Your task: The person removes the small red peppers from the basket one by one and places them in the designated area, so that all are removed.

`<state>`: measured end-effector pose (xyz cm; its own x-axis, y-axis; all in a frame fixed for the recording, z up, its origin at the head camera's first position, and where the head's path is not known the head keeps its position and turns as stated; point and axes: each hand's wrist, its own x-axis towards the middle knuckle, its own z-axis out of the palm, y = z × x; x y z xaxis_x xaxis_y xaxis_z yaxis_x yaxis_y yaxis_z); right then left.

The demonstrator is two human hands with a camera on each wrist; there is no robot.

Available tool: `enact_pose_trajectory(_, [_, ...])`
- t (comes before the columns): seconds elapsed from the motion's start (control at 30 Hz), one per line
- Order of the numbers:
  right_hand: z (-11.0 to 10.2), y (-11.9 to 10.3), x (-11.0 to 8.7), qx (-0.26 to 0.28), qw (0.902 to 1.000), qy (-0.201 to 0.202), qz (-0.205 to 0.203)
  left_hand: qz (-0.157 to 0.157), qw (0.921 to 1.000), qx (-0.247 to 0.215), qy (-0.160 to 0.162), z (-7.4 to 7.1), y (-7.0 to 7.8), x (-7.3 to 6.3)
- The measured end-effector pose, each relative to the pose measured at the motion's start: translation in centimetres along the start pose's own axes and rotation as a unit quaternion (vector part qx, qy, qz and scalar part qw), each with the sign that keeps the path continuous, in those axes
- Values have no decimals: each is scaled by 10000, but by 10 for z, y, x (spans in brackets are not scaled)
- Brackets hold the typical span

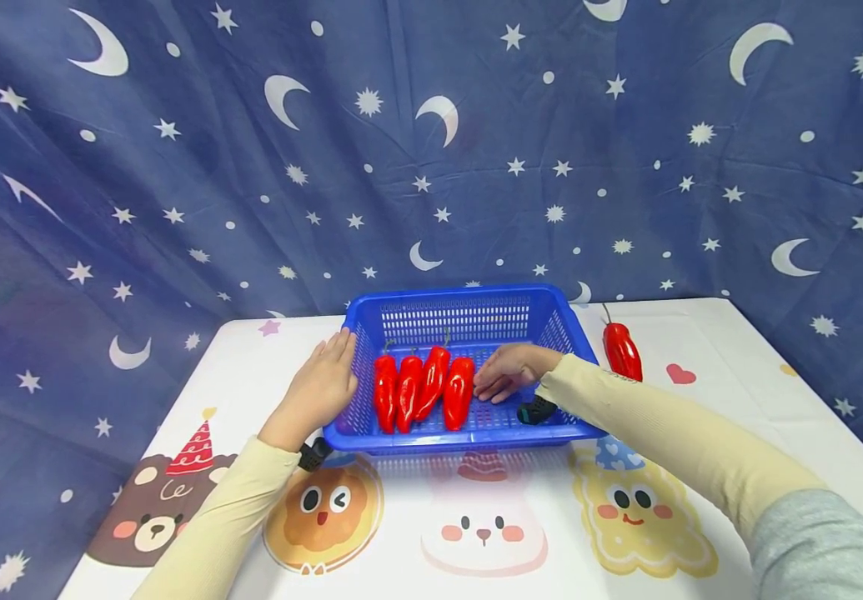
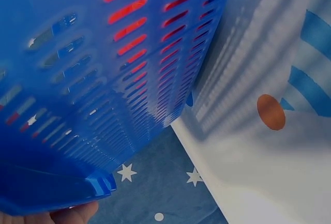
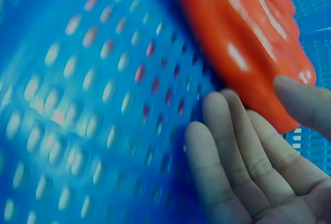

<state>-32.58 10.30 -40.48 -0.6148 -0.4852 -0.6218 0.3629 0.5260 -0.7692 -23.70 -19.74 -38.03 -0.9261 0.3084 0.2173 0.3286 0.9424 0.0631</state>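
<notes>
A blue plastic basket [image 1: 469,438] stands on the table with several red peppers [image 1: 408,392] lying side by side in its left half. My left hand [image 1: 320,383] rests along the basket's left rim, its fingers fairly straight; in the left wrist view its fingertips [image 2: 83,211] touch the rim. My right hand [image 1: 509,372] reaches into the basket beside the rightmost pepper [image 1: 459,393]. In the right wrist view, extended fingers [image 3: 253,157] lie close against that pepper [image 3: 248,48], with the thumb apart on its other side.
Another red pepper [image 1: 622,350] lies on the table to the right of the basket, partly behind my right forearm. The white tablecloth [image 1: 401,558] carries printed cartoon figures. A dark blue star-and-moon curtain [image 1: 431,233] hangs behind the table.
</notes>
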Motion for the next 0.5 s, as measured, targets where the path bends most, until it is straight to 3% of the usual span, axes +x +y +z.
enact_pose_trajectory(0.5, [1,3,8,833,9964,63,171,-18,10000,18,-18,-2,2,0])
